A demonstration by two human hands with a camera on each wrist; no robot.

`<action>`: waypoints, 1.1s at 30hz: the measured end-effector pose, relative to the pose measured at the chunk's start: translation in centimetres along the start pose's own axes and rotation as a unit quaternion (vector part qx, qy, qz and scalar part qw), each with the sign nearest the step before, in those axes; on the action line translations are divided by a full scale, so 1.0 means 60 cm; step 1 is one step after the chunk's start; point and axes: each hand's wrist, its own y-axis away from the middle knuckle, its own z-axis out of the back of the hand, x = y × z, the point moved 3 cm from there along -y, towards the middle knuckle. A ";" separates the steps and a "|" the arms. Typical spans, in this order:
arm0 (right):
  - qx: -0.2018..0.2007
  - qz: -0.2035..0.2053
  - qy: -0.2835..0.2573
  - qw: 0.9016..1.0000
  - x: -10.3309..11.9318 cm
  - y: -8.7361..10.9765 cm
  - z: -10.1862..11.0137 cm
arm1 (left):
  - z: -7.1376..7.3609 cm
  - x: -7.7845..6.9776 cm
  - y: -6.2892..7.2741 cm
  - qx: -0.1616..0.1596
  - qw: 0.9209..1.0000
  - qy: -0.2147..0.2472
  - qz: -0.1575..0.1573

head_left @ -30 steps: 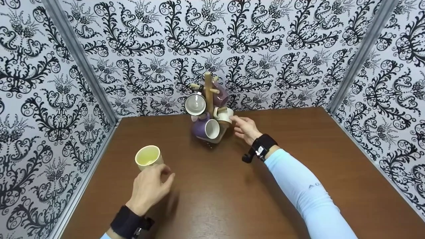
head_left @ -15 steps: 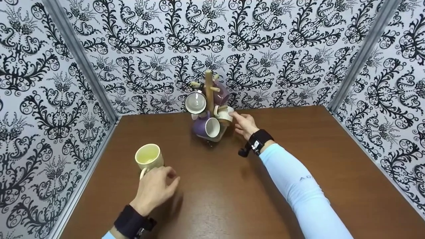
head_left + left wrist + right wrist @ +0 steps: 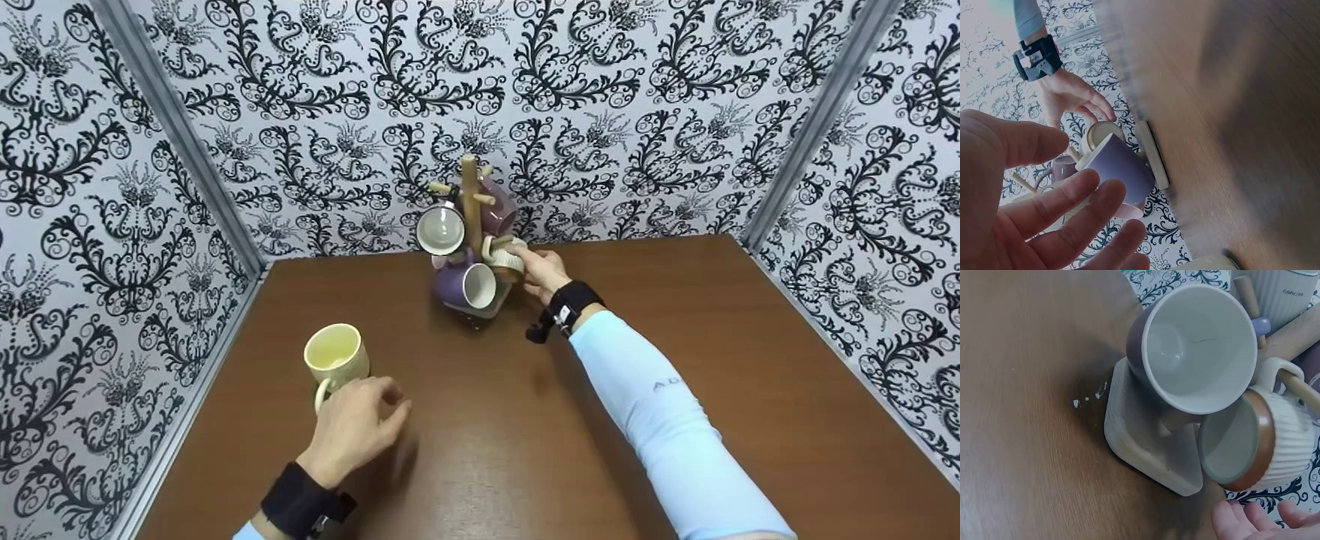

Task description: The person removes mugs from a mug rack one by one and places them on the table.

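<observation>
A wooden mug tree (image 3: 470, 214) stands at the back, hung with several mugs. My right hand (image 3: 544, 272) reaches to the white ribbed mug (image 3: 504, 260), which hangs tilted by its handle from a low right peg. In the right wrist view, that mug's brown-banded end (image 3: 1264, 444) faces the camera, with my fingertips just below it. A purple mug (image 3: 454, 289) hangs low at the front. At the left, a pale yellow mug (image 3: 337, 354) stands upright on the table. My left hand (image 3: 351, 426) hovers by its handle, fingers relaxed and holding nothing.
A white-lined mug (image 3: 441, 231) hangs upper left on the tree, a mauve mug (image 3: 498, 213) at the upper right behind it. The patterned wall (image 3: 637, 150) rises close behind. Small white flecks (image 3: 1076, 403) lie on the table (image 3: 1022, 455) near the tree's base.
My right hand has moved left and closer, so its fingers now overlap the white ribbed mug, which looks slightly turned. My left hand has shifted slightly right and down, uncovering the yellow mug's handle.
</observation>
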 end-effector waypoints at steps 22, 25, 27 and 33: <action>0.047 -0.055 -0.037 0.997 -0.028 -0.051 -0.031 | -0.006 0.007 0.002 0.006 1.000 0.001 0.001; 0.030 -0.060 -0.037 0.997 -0.028 -0.037 -0.041 | -0.005 0.009 0.004 0.007 1.000 0.000 -0.001; 0.021 -0.060 -0.042 0.997 -0.027 -0.033 -0.042 | -0.006 0.008 0.005 0.008 1.000 0.002 -0.007; -0.003 -0.063 -0.068 0.996 -0.020 -0.018 -0.036 | -0.015 0.005 0.005 0.006 1.000 0.002 -0.020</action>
